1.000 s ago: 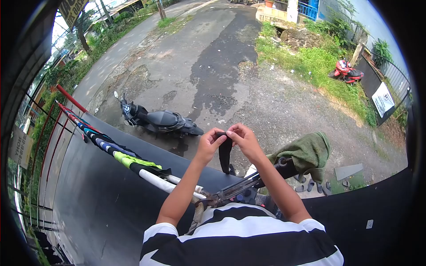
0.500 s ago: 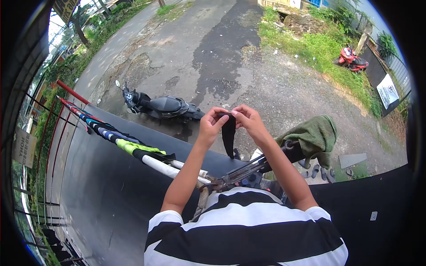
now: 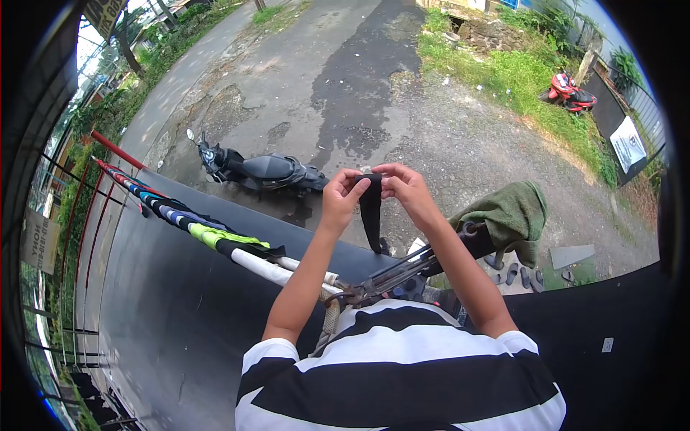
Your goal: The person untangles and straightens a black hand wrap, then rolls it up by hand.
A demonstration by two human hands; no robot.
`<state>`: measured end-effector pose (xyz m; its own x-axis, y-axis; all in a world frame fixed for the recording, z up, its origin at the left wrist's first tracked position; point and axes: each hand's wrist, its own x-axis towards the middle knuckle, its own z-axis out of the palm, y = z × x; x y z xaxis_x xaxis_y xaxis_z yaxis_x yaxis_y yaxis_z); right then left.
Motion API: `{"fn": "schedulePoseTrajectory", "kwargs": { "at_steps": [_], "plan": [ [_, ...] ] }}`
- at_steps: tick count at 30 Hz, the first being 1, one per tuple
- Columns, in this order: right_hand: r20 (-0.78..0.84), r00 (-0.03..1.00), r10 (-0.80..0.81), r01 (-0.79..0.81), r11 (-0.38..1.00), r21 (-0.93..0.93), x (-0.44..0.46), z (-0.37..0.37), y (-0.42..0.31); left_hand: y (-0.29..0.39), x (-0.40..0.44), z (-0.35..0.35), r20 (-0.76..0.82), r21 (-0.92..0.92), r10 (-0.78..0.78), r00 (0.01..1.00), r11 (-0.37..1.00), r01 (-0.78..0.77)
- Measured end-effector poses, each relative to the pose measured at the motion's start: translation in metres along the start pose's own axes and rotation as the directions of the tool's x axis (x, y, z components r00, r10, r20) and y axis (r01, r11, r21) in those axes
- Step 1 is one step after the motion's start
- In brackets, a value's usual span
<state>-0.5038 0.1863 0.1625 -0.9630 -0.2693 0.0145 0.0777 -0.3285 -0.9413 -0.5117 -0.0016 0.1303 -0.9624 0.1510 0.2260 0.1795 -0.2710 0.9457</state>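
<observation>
A narrow black cloth (image 3: 370,212) hangs down between my two hands, its top edge spread between the fingertips. Its exact kind is unclear, and it tapers toward the bottom. My left hand (image 3: 341,203) pinches the upper left corner, thumb in front of the fabric. On the other side, my right hand (image 3: 406,192) grips the upper right edge between thumb and fingers. Below my hands, white poles (image 3: 266,271) run off to the left, with several garments, one of them a bright yellow-green cloth (image 3: 214,235), draped along them.
A green towel (image 3: 514,219) hangs over a dark bar right of my right forearm. Beyond the black ledge (image 3: 237,208) a dark scooter (image 3: 266,171) stands on the pavement. Several sandals (image 3: 525,276) lie at lower right; a red motorcycle (image 3: 568,93) is parked in the grass.
The black cloth's top edge is now spread wider and flatter between my fingers. My right hand has shifted slightly up and to the right, a little farther from the left.
</observation>
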Motion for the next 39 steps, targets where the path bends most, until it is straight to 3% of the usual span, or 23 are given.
{"fn": "schedulePoseTrajectory", "kwargs": {
  "at_steps": [2,6,11,19,25,31,34,35,37,39],
  "plan": [
    [0.063,0.989,-0.133,0.142,0.974,-0.176,-0.002,0.002,0.001,-0.003,0.001,-0.001,0.005,0.003,0.005,1.000,1.000,-0.005],
    [0.035,0.994,-0.103,0.108,0.973,-0.204,-0.001,0.004,-0.001,-0.002,0.001,0.001,0.035,0.008,0.024,0.999,1.000,-0.024],
    [0.015,0.979,-0.206,0.204,0.956,-0.211,0.002,0.001,0.005,0.009,-0.003,0.004,0.099,-0.021,-0.005,0.995,1.000,0.008],
    [-0.025,0.991,-0.130,0.125,0.979,-0.159,0.005,-0.002,0.011,0.003,-0.004,0.005,0.149,-0.010,0.081,0.986,0.997,-0.080],
    [-0.010,0.986,-0.165,0.159,0.966,-0.202,0.003,-0.001,0.010,0.004,-0.003,0.001,0.121,0.046,-0.099,0.988,0.995,0.094],
    [-0.025,0.999,-0.040,0.036,0.986,-0.165,0.001,0.001,0.004,-0.002,-0.001,0.005,0.146,-0.006,0.116,0.982,0.993,-0.117],
    [-0.021,0.990,-0.140,0.134,0.975,-0.177,0.002,0.001,0.006,0.002,-0.002,0.005,0.116,0.012,0.036,0.993,0.999,-0.038],
    [-0.023,0.990,-0.138,0.132,0.976,-0.176,0.002,0.001,0.006,-0.001,-0.002,0.000,0.114,0.029,-0.054,0.992,0.998,0.051],
    [-0.012,0.987,-0.162,0.155,0.962,-0.226,0.002,0.001,0.006,-0.004,-0.002,-0.003,0.129,0.049,-0.058,0.990,0.997,0.052],
    [-0.034,0.996,-0.086,0.078,0.981,-0.178,0.001,0.002,0.000,-0.005,-0.001,-0.003,0.144,0.069,-0.059,0.988,0.996,0.049]
  ]
}}
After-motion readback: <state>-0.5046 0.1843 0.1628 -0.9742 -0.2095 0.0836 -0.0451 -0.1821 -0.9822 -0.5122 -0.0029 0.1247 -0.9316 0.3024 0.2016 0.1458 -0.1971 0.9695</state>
